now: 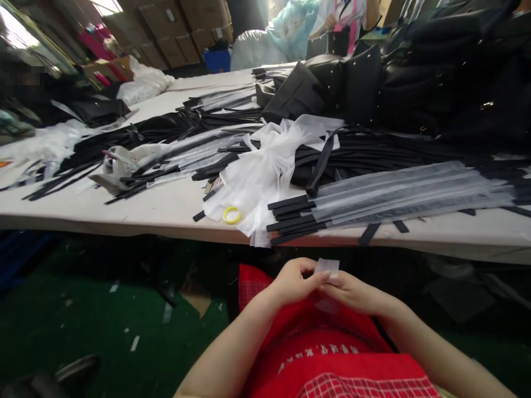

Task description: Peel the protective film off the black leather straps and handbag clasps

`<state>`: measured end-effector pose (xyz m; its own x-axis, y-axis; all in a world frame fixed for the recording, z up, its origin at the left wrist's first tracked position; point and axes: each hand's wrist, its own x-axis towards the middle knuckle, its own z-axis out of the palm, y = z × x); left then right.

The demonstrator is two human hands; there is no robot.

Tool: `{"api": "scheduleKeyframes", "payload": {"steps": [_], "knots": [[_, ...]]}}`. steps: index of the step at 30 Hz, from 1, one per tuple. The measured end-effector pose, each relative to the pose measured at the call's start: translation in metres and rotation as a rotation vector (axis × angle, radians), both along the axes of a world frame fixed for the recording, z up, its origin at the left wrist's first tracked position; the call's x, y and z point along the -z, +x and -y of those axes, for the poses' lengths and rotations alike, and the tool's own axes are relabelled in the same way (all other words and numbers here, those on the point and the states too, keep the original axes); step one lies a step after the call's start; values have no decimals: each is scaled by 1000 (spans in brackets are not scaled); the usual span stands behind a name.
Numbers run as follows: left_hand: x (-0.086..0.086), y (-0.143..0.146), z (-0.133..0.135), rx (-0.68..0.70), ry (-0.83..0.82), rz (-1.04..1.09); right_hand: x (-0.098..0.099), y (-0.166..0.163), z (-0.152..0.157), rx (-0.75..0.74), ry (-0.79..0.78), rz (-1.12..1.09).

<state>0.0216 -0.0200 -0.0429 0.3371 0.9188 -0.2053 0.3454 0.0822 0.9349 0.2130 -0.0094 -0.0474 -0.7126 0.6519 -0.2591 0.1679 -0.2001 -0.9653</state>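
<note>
My left hand and my right hand meet over my lap, above a red apron. Both pinch a small clear plastic sleeve between thumb and fingers. The sleeve stands up between the fingertips and its lower end hangs down behind them. Just ahead, on the white table, lie several black straps in clear sleeves and a heap of white wrapping.
A yellow ring lies near the table's front edge. More black straps spread across the left and middle. Black bags are stacked at the back right. Another person stands beyond the table. Cardboard boxes stand behind; green floor below.
</note>
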Motion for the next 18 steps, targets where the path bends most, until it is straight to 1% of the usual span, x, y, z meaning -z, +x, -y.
{"api": "scheduleKeyframes", "payload": {"steps": [1, 2, 3, 4, 6, 7, 9, 12, 15, 18], "knots": [[1, 2, -2, 42, -87, 74, 0, -1, 2, -42, 43, 19], [2, 5, -4, 39, -176, 156, 0, -2, 4, -82, 68, 35], [3, 8, -5, -10, -250, 239, 1, -3, 6, -120, 81, 53], [4, 11, -6, -91, -294, 312, 1, -3, 7, -158, 84, 71], [5, 16, -7, -258, -281, 413, 3, -2, 9, -208, 77, 113], [5, 17, -8, -312, -241, 438, 4, -2, 10, -216, 73, 131], [4, 18, -10, -369, -155, 455, 7, -1, 11, -208, 71, 146], [0, 17, -11, -362, -125, 472, 12, -1, 13, -155, 65, 165], [-3, 15, -10, -367, -166, 481, 17, -1, 12, 9, 79, 166], [-4, 14, -10, -404, -175, 495, 22, -2, 10, 149, 85, 107]]}}
